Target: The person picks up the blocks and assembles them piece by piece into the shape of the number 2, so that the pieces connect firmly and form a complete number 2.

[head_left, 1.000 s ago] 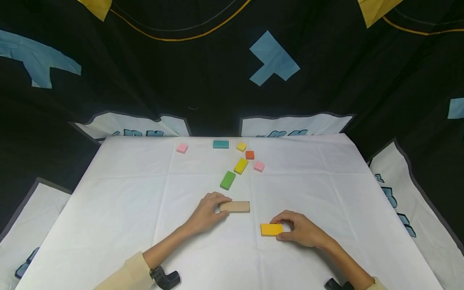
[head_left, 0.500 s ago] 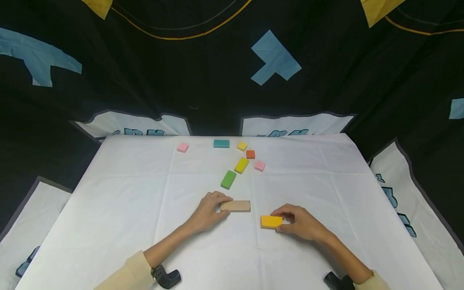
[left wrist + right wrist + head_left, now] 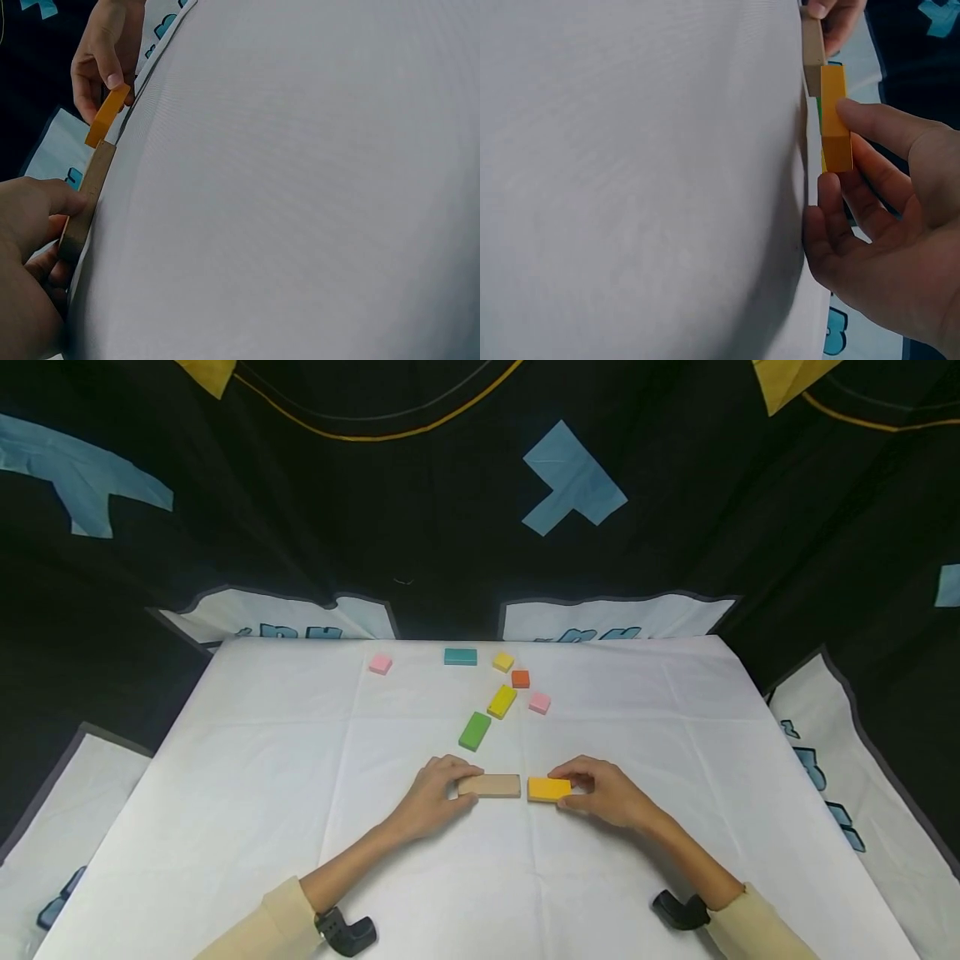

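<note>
My left hand (image 3: pixel 429 797) pinches the left end of a plain wooden block (image 3: pixel 490 786), which lies lengthwise across the white cloth. Thumb and fingers sit on its two long sides. Just right of it, my right hand (image 3: pixel 606 792) pinches an orange-yellow block (image 3: pixel 548 789) by its right end. A narrow gap shows between the two blocks in the head view, and they stand in one line. In the right wrist view the orange-yellow block (image 3: pixel 835 120) is between the thumb and fingers, and its far end overlaps the wooden block (image 3: pixel 813 52).
Behind the hands lie a green block (image 3: pixel 474 732), a yellow block (image 3: pixel 502 702), a pink block (image 3: pixel 539 702), an orange-red block (image 3: pixel 521 679), a small yellow block (image 3: pixel 503 662), a teal block (image 3: pixel 461 657) and another pink block (image 3: pixel 380 664). The white-covered table (image 3: pixel 225 793) ends before a dark curtain (image 3: pixel 337 527).
My right hand has carried the orange-yellow block away from me and slightly left, up beside the wooden block's right end. My left hand keeps its hold in place.
</note>
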Action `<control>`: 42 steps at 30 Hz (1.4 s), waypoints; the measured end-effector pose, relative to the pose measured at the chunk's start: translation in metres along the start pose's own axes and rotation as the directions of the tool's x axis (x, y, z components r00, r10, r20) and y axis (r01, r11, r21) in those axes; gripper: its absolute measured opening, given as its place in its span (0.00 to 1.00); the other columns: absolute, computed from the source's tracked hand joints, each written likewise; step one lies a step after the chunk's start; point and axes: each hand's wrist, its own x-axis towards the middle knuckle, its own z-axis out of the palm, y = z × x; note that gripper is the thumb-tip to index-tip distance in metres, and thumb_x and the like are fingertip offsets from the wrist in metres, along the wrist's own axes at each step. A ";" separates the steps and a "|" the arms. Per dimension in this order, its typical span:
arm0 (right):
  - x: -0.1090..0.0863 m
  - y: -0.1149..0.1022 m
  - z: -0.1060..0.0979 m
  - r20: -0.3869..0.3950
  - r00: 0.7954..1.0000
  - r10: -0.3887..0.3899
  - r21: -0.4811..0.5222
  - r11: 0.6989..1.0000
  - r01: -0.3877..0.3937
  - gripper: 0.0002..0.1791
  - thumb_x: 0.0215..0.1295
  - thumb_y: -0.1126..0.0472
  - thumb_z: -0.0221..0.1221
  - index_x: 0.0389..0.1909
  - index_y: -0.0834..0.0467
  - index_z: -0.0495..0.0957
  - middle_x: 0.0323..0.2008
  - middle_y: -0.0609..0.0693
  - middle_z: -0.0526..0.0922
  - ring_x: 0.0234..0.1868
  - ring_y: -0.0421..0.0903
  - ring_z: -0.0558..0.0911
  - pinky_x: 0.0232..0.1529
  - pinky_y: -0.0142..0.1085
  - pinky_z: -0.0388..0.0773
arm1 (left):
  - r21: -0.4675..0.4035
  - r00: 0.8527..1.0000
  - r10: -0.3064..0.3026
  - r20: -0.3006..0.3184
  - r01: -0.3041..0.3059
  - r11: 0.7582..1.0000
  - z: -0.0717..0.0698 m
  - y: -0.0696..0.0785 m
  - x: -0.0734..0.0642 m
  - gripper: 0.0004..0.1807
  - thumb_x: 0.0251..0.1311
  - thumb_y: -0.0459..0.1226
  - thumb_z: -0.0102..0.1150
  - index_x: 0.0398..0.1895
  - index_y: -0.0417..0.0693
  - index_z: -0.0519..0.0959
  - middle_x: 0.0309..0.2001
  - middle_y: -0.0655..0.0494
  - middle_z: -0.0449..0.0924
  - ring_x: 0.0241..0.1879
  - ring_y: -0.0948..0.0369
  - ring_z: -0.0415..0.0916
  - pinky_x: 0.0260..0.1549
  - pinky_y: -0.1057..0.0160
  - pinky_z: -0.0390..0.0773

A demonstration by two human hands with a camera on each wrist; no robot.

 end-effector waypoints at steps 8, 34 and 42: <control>0.011 -0.003 0.006 -0.009 1.000 0.007 -0.045 0.999 -0.007 0.20 0.56 0.64 0.72 0.51 0.52 0.84 0.47 0.44 0.82 0.47 0.46 0.77 0.55 0.45 0.77 | 0.010 1.000 0.007 -0.005 -0.006 1.000 0.000 0.001 0.000 0.19 0.58 0.33 0.69 0.55 0.45 0.83 0.50 0.56 0.80 0.48 0.58 0.70 0.49 0.54 0.69; 0.032 -0.018 0.017 0.075 0.994 -0.082 -0.096 0.991 0.089 0.18 0.57 0.64 0.72 0.49 0.53 0.83 0.41 0.42 0.82 0.41 0.43 0.76 0.49 0.39 0.79 | -0.002 1.000 0.002 -0.022 -0.002 1.000 0.003 -0.001 0.000 0.19 0.58 0.33 0.69 0.54 0.47 0.84 0.49 0.58 0.80 0.47 0.59 0.70 0.46 0.56 0.69; 0.037 -0.022 0.021 0.090 0.987 -0.130 -0.140 0.980 0.142 0.18 0.57 0.62 0.73 0.48 0.53 0.83 0.39 0.41 0.81 0.39 0.42 0.75 0.48 0.39 0.77 | -0.004 1.000 -0.025 -0.015 0.025 1.000 0.002 0.000 0.000 0.18 0.58 0.34 0.68 0.53 0.48 0.84 0.49 0.59 0.80 0.46 0.59 0.70 0.46 0.56 0.68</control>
